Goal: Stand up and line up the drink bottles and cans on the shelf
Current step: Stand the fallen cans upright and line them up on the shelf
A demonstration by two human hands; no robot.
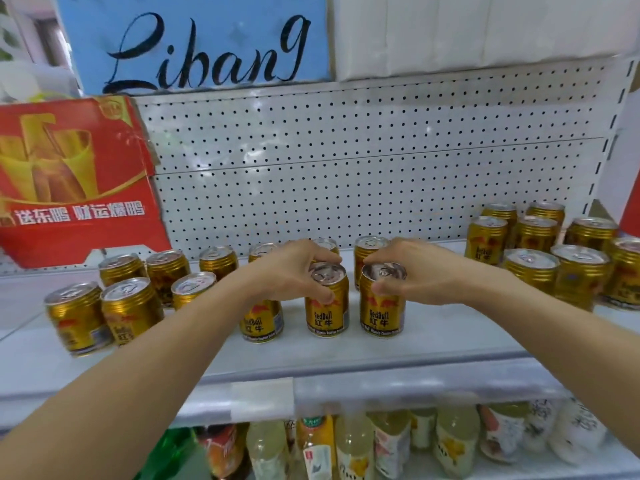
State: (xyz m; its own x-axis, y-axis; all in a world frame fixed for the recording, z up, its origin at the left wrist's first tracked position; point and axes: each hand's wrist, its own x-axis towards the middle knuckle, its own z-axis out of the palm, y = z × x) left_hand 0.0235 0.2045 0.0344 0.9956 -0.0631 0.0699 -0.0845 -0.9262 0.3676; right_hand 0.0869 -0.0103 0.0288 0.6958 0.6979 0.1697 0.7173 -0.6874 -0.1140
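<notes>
Two gold cans stand upright at the shelf's front, long axes vertical, labels facing the person. The left hand (298, 271) has fingers curled over the rim of the left can (327, 303), thumb against its side; the right hand (419, 271) pinches the top of the right can (382, 303) the same way. The step looks like lining up the front row on the shelf (346, 355). Next: nudge both level with the can (262, 322) under the left wrist, keeping them upright
</notes>
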